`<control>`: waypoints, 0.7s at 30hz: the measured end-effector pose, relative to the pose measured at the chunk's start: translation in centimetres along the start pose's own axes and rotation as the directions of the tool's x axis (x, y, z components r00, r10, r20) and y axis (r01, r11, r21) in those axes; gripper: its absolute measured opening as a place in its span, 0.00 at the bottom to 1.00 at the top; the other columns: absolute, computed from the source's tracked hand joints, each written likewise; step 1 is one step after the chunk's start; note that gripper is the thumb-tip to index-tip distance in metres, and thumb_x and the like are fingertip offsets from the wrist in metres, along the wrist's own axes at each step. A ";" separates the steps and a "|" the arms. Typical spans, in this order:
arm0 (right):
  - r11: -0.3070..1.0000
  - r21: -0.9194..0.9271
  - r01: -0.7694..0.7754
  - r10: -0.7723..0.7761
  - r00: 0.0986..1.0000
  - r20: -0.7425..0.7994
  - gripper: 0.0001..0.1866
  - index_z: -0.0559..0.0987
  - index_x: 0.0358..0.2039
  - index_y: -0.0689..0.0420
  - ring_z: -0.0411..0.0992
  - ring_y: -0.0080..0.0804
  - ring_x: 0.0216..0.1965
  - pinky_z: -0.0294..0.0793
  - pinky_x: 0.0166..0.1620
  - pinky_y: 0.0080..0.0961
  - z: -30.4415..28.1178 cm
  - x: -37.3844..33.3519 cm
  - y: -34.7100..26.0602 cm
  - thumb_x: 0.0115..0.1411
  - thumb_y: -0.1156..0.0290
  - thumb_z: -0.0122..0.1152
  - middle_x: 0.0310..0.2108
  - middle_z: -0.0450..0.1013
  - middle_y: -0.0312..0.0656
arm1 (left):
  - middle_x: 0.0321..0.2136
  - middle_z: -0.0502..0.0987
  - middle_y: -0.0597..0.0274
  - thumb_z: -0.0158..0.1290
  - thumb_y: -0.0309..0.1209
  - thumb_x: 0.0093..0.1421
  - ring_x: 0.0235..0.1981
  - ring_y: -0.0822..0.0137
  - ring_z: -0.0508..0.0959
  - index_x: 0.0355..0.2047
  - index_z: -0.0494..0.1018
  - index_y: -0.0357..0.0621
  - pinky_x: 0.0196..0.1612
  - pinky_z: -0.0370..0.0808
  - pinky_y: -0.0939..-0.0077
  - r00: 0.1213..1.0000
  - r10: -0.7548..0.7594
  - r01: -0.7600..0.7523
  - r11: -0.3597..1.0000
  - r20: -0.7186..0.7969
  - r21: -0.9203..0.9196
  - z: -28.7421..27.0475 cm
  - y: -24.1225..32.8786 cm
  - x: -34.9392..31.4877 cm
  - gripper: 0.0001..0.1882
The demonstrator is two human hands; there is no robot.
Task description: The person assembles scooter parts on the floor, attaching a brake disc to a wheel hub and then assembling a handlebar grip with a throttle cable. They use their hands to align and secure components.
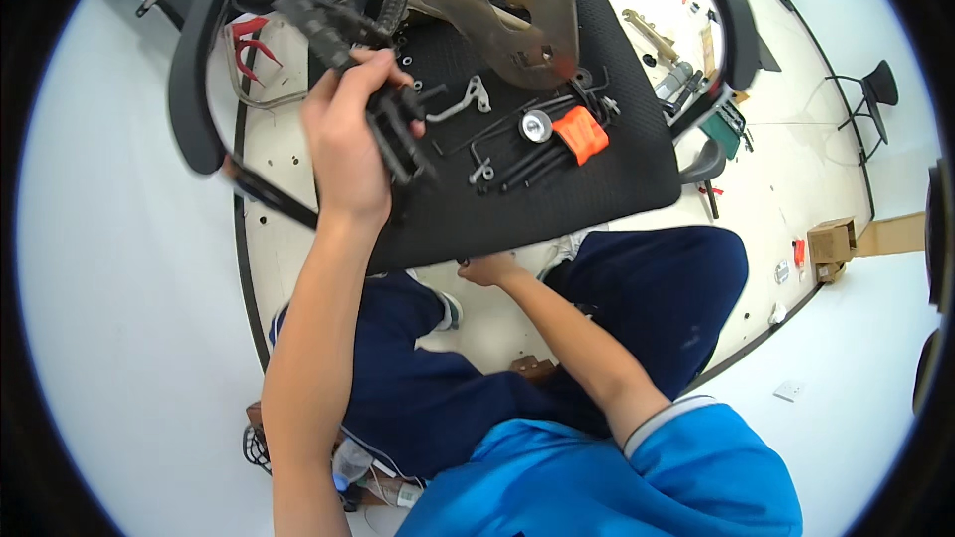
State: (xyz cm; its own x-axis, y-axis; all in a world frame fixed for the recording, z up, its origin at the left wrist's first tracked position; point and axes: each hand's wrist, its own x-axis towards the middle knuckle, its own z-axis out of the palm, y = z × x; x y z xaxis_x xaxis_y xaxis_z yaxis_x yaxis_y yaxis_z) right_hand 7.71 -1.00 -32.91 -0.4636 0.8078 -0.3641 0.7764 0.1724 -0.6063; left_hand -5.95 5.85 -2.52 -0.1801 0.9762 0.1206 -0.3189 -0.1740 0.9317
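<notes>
The left hand (346, 144) is clenched around a black bicycle pedal (396, 129), flat and studded, its long axis running from 11 to 5 o'clock above the black mesh chair seat (557, 199). The right hand (487, 269) pinches the seat's near edge at 6 o'clock.

Before you sits a black mesh chair seat (597, 179) serving as the work surface. On it lie an orange hex-key set (581, 134), a round silver part (535, 125), loose black keys (527, 167) and a grey bracket (468, 99).
</notes>
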 end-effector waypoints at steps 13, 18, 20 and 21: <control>0.746 0.439 0.501 -0.316 0.846 -0.429 0.12 0.80 0.41 0.65 0.78 0.24 0.37 0.77 0.42 0.20 -30.8 -12.3 -12.5 0.56 0.74 0.65 0.34 0.80 0.40 | 0.25 0.74 0.55 0.49 0.31 0.62 0.21 0.64 0.75 0.34 0.69 0.38 0.27 0.73 0.72 0.978 0.082 -0.066 0.994 0.194 -0.087 -0.9 0.2 -1.4 0.07; 0.659 0.488 0.572 -0.366 0.811 -0.456 0.13 0.82 0.39 0.66 0.79 0.25 0.37 0.78 0.43 0.20 -29.8 -9.8 -14.9 0.53 0.75 0.69 0.34 0.81 0.42 | 0.23 0.75 0.60 0.52 0.32 0.60 0.19 0.71 0.74 0.30 0.73 0.39 0.23 0.73 0.78 0.990 0.059 -0.043 0.991 0.131 -0.123 -0.5 0.5 -1.8 0.08; 0.644 0.523 0.558 -0.377 0.827 -0.417 0.12 0.82 0.38 0.66 0.80 0.26 0.37 0.79 0.43 0.20 -30.2 -9.5 -15.8 0.53 0.76 0.69 0.34 0.81 0.43 | 0.23 0.75 0.60 0.52 0.32 0.60 0.19 0.72 0.74 0.30 0.73 0.39 0.22 0.73 0.78 0.992 0.059 -0.039 0.985 0.116 -0.169 -0.6 0.6 -1.5 0.08; 0.639 0.532 0.555 -0.373 0.829 -0.417 0.12 0.82 0.38 0.67 0.80 0.26 0.37 0.79 0.43 0.20 -30.4 -9.2 -15.9 0.53 0.76 0.69 0.33 0.81 0.44 | 0.23 0.75 0.60 0.52 0.32 0.60 0.19 0.72 0.74 0.30 0.73 0.39 0.22 0.73 0.78 0.993 0.056 -0.035 0.981 0.107 -0.189 -0.6 0.7 -1.4 0.08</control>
State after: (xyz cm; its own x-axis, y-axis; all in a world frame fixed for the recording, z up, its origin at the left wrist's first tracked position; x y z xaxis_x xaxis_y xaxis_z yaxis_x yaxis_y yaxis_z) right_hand 12.58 5.98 1.61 -0.4962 0.8401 0.2191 0.0116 0.2588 -0.9659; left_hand -6.51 4.30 -2.20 -0.0968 0.9731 0.2091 -0.4829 -0.2296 0.8450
